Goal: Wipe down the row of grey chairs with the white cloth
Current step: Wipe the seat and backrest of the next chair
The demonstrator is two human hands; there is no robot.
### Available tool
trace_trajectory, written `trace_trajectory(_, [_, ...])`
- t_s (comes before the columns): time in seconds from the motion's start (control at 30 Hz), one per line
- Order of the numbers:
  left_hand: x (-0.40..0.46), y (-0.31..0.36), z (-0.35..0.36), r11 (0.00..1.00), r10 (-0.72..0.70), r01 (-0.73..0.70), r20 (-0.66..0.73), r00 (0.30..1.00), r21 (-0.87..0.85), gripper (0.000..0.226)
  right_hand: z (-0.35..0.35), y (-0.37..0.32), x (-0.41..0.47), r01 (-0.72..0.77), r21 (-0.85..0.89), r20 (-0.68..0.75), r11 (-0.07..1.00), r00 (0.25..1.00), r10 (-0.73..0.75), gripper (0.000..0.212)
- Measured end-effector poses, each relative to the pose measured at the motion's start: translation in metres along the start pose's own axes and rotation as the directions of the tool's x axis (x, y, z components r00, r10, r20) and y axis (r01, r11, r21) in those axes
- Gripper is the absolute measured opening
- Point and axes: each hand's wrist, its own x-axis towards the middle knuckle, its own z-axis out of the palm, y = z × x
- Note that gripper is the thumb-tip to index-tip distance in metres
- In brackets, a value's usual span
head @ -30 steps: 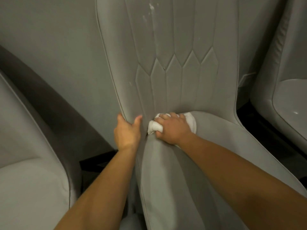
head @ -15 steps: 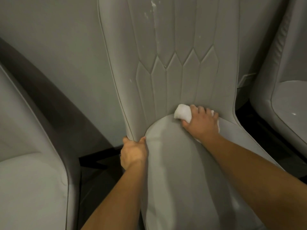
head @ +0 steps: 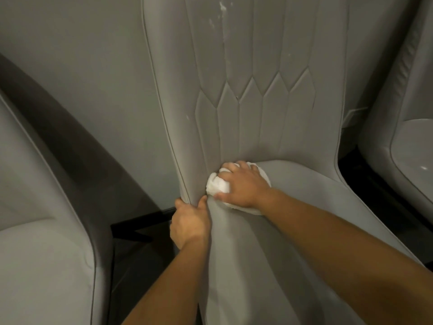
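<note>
Single head-worn wide-angle view, looking forward and steeply down from close above the middle grey chair (head: 257,113). Faces its backrest and seat, both forearms reaching in from the near edge. Takes in part of a neighbouring chair at far left (head: 35,254) and another at right (head: 403,141).

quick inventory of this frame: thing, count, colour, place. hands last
grey chairs: 3, grey; middle chair centre, left chair lower left, right chair right edge
white flecks: several, white, upper backrest of middle chair
white cloth: 1, white, bunched in the seat crease of middle chair
wall: 1, pale grey, behind chairs
floor: dark, between chairs
right hand: grip on white cloth
left hand: grip on middle chair's left edge
</note>
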Motion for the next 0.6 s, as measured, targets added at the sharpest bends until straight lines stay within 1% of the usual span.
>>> trace_trajectory(0.07, [0.000,-0.001,0.000,1.000,0.002,-0.002,-0.006,1.000,0.004,0.058,-0.003,0.019,-0.006,0.050,-0.062,0.019,0.997,0.999,-0.049,0.084])
trace_trajectory(0.2, [0.000,0.000,0.000,1.000,0.003,-0.002,-0.020,1.000,0.026,0.063,0.003,0.018,-0.013,0.036,-0.123,-0.033,0.992,0.999,-0.040,0.085])
trace_trajectory(0.23, [-0.001,0.000,0.000,0.999,0.001,0.000,-0.023,1.000,0.035,0.062,0.006,0.016,-0.017,0.058,-0.137,-0.073,0.989,0.995,-0.068,0.086])
trace_trajectory(0.3, [-0.001,0.000,0.000,0.999,-0.005,0.006,-0.032,0.999,0.037,0.061,0.013,0.018,-0.024,0.172,-0.151,-0.153,0.973,0.969,-0.195,0.082])
trace_trajectory(0.33, [0.000,0.000,0.000,0.999,-0.008,0.009,-0.034,0.999,0.035,0.061,0.014,0.020,-0.026,0.235,-0.153,-0.160,0.960,0.953,-0.259,0.081])
trace_trajectory(0.37, [0.000,0.001,0.001,0.999,-0.011,0.012,-0.035,0.999,0.036,0.061,0.013,0.021,-0.026,0.269,-0.143,-0.135,0.952,0.948,-0.288,0.082])
trace_trajectory(0.4, [-0.001,0.001,0.001,0.999,-0.013,0.015,-0.037,0.999,0.039,0.061,0.010,0.022,-0.024,0.269,-0.123,-0.089,0.955,0.956,-0.281,0.084])
trace_trajectory(0.47, [-0.001,0.002,0.000,0.998,-0.016,0.018,-0.046,0.999,0.054,0.062,0.004,0.020,-0.015,0.219,-0.107,0.004,0.970,0.976,-0.220,0.088])
trace_trajectory(0.53, [-0.001,0.003,-0.001,0.998,-0.015,0.019,-0.054,0.998,0.065,0.061,0.002,0.020,-0.009,0.188,-0.132,0.028,0.973,0.982,-0.186,0.084])
trace_trajectory(0.6, [-0.002,0.004,-0.003,0.998,-0.013,0.015,-0.044,0.999,0.062,0.061,-0.001,0.024,-0.004,0.157,-0.152,0.010,0.976,0.987,-0.158,0.079])
